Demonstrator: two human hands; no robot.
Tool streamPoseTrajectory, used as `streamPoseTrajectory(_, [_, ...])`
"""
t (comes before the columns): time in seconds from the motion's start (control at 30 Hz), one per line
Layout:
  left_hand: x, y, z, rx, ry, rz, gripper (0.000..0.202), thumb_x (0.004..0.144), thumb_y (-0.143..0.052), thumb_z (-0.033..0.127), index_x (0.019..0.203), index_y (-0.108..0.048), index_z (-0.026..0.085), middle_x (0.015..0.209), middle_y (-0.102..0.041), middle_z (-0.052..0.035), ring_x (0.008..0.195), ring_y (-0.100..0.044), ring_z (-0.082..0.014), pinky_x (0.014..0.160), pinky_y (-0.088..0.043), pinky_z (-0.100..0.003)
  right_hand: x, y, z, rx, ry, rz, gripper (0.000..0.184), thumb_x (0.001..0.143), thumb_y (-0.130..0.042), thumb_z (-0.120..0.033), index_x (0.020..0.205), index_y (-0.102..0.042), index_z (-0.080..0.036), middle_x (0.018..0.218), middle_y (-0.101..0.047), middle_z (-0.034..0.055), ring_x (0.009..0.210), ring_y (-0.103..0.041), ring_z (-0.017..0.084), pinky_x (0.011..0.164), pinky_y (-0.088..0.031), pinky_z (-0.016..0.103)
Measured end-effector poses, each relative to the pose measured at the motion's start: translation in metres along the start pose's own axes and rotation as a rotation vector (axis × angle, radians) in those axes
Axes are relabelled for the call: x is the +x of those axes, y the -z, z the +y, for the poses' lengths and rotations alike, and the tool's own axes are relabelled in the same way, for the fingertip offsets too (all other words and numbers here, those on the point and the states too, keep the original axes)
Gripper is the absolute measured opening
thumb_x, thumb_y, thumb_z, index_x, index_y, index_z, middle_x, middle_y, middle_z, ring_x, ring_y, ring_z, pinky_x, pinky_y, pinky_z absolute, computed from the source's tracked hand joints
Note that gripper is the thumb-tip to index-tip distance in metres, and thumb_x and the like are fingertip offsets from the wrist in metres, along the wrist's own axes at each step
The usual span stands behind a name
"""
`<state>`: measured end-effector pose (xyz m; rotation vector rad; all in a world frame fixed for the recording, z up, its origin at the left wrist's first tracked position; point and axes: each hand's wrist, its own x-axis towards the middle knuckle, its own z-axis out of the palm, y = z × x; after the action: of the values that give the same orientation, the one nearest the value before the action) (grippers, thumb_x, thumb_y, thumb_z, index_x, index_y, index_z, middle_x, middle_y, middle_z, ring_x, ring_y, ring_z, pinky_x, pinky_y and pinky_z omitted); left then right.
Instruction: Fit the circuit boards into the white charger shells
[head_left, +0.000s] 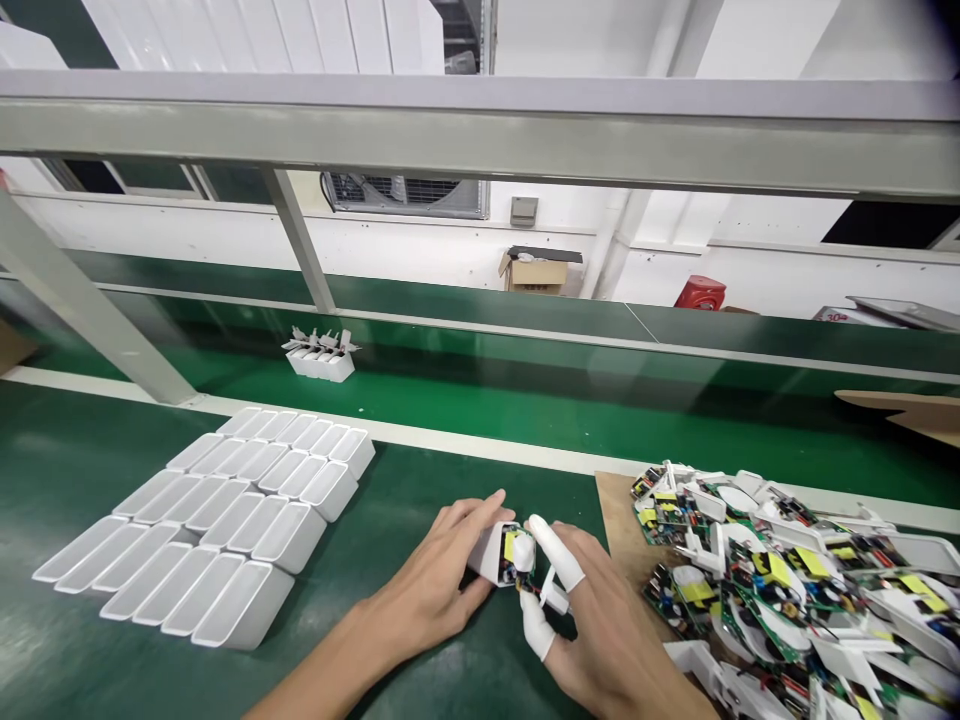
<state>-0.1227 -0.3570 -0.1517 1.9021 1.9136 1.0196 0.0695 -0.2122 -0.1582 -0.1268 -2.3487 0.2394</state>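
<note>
L hand (pixel 442 580) grips a white case (pixel 489 552) on the green table (pixel 420 490), fingers curled round it. R hand (pixel 600 625), w/ white finger covers, pinches a circuit board (pixel 517 558) at the case's open end. Right: pile of boards (pixel 787 580). Left: rows of empty cases (pixel 225 520). Further back, a few filled cases (pixel 321 355) on the belt (pixel 600 400).

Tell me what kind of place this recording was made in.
Most likely an electronics assembly line in a factory. A long green conveyor belt runs past the bench, empty white plastic housings lie in neat rows, and a heap of green circuit boards waits beside the hands, which press one board into a housing.
</note>
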Motion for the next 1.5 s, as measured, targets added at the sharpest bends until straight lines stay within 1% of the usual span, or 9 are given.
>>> streamPoseTrajectory(0.23, [0.0005, 0.0002, 0.0024, -0.014, 0.034, 0.005, 0.097, 0.093, -0.057, -0.003, 0.168, -0.010, 0.036, 0.151, -0.057, -0.0085, 0.140, -0.046, -0.0285, 0.117, -0.045, -0.054, 0.0000, 0.0045, 0.0003, 0.046, -0.044, -0.055, 0.067, 0.097, -0.055, -0.010, 0.161, -0.036, -0.010, 0.134, -0.066, 0.0182, 0.127, -0.062, 0.030, 0.102, -0.063, 0.048])
streamPoseTrajectory(0.43, [0.0005, 0.0024, 0.0022, -0.040, 0.030, -0.002, 0.096, 0.094, -0.056, -0.003, 0.168, -0.008, 0.037, 0.150, -0.056, -0.0088, 0.139, -0.047, -0.0284, 0.119, -0.043, -0.057, -0.0010, 0.0056, 0.0025, 0.091, -0.080, -0.082, 0.068, 0.098, -0.053, -0.011, 0.163, -0.034, -0.014, 0.136, -0.065, 0.0162, 0.127, -0.062, 0.028, 0.101, -0.063, 0.046])
streamPoseTrajectory(0.57, [-0.0002, 0.0022, 0.0011, -0.041, 0.024, -0.002, 0.098, 0.094, -0.056, -0.004, 0.168, -0.007, 0.036, 0.149, -0.058, -0.0083, 0.138, -0.046, -0.0281, 0.119, -0.043, -0.055, -0.0009, 0.0062, 0.0015, 0.079, -0.069, -0.068, 0.067, 0.097, -0.054, -0.012, 0.162, -0.035, -0.014, 0.136, -0.065, 0.0166, 0.129, -0.063, 0.029, 0.103, -0.063, 0.046])
streamPoseTrajectory(0.7, [-0.0007, 0.0002, -0.0012, -0.036, 0.009, 0.009, 0.099, 0.094, -0.057, -0.004, 0.169, -0.006, 0.037, 0.149, -0.058, -0.0082, 0.139, -0.047, -0.0277, 0.120, -0.042, -0.055, -0.0007, 0.0053, 0.0013, 0.061, -0.038, -0.051, 0.066, 0.097, -0.053, -0.012, 0.160, -0.037, -0.013, 0.132, -0.067, 0.0171, 0.125, -0.066, 0.029, 0.100, -0.065, 0.046])
streamPoseTrajectory(0.9, [-0.0013, -0.0003, -0.0019, -0.027, -0.005, 0.018, 0.099, 0.094, -0.057, -0.004, 0.169, -0.006, 0.036, 0.149, -0.059, -0.0089, 0.138, -0.048, -0.0281, 0.120, -0.043, -0.054, -0.0019, 0.0039, 0.0036, 0.021, -0.008, -0.048, 0.064, 0.096, -0.052, -0.012, 0.158, -0.040, -0.011, 0.133, -0.067, 0.0197, 0.125, -0.066, 0.033, 0.097, -0.066, 0.050])
streamPoseTrajectory(1.07, [-0.0013, 0.0004, 0.0000, -0.046, 0.006, 0.005, 0.097, 0.095, -0.055, -0.003, 0.169, -0.007, 0.036, 0.149, -0.058, -0.0092, 0.138, -0.047, -0.0287, 0.119, -0.044, -0.055, -0.0004, 0.0045, 0.0014, 0.047, -0.019, -0.061, 0.064, 0.096, -0.052, -0.010, 0.159, -0.038, -0.010, 0.130, -0.067, 0.0195, 0.125, -0.066, 0.031, 0.097, -0.066, 0.049])
streamPoseTrajectory(1.27, [-0.0004, 0.0003, 0.0013, -0.050, 0.011, -0.015, 0.096, 0.097, -0.055, -0.001, 0.169, -0.005, 0.037, 0.151, -0.057, -0.0087, 0.139, -0.046, -0.0285, 0.119, -0.043, -0.055, -0.0015, 0.0039, 0.0019, 0.045, -0.035, -0.067, 0.066, 0.099, -0.054, -0.013, 0.162, -0.034, -0.014, 0.134, -0.066, 0.0182, 0.126, -0.065, 0.032, 0.097, -0.065, 0.050])
streamPoseTrajectory(1.4, [-0.0004, 0.0009, 0.0025, -0.044, 0.027, -0.024, 0.094, 0.098, -0.055, 0.000, 0.169, -0.006, 0.037, 0.151, -0.057, -0.0094, 0.138, -0.047, -0.0291, 0.119, -0.041, -0.056, -0.0023, 0.0073, 0.0023, 0.072, -0.054, -0.111, 0.069, 0.098, -0.054, -0.011, 0.163, -0.032, -0.015, 0.137, -0.064, 0.0171, 0.129, -0.062, 0.031, 0.101, -0.063, 0.050])
streamPoseTrajectory(1.5, [-0.0011, 0.0011, 0.0024, -0.048, 0.037, -0.023, 0.093, 0.099, -0.056, 0.001, 0.169, -0.006, 0.037, 0.150, -0.057, -0.0094, 0.138, -0.048, -0.0289, 0.119, -0.040, -0.056, -0.0026, 0.0092, 0.0018, 0.076, -0.064, -0.111, 0.072, 0.098, -0.056, -0.011, 0.165, -0.030, -0.016, 0.139, -0.063, 0.0166, 0.131, -0.061, 0.031, 0.102, -0.062, 0.050])
